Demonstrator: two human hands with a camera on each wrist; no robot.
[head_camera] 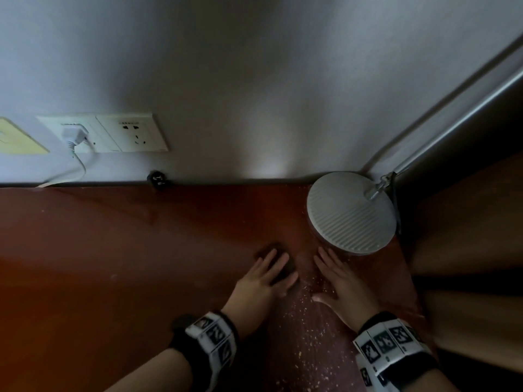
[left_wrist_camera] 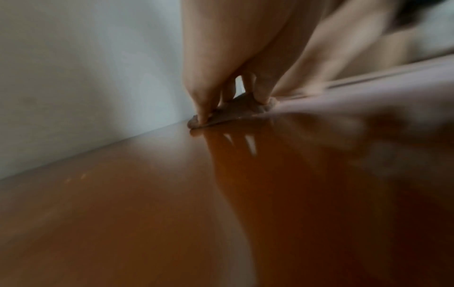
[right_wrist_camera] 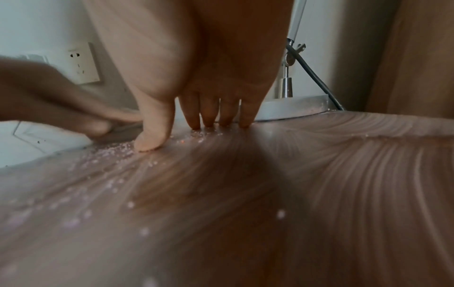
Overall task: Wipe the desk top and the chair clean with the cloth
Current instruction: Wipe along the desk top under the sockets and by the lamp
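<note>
Both hands flat on the tabletop (head_camera: 119,250).
Left hand (head_camera: 261,278) pressed the dark cloth (head_camera: 288,267) with straight fingers; right hand (head_camera: 341,281), fingers straight and empty, lay at its 3 o'clock amid crumbs (head_camera: 305,321).

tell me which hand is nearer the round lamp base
Right. The right hand lies flat with its fingertips just short of the lamp base; the left hand presses the cloth farther left.

Left hand (left_wrist_camera: 228,64) on cloth (left_wrist_camera: 228,114), wrist cam.
Fingertips (left_wrist_camera: 202,118) press small crumpled brownish cloth onto glossy brown desk top (left_wrist_camera: 147,203); white wall (left_wrist_camera: 86,77) at 10 o'clock; blurred streaks at 3 o'clock, unclear.
</note>
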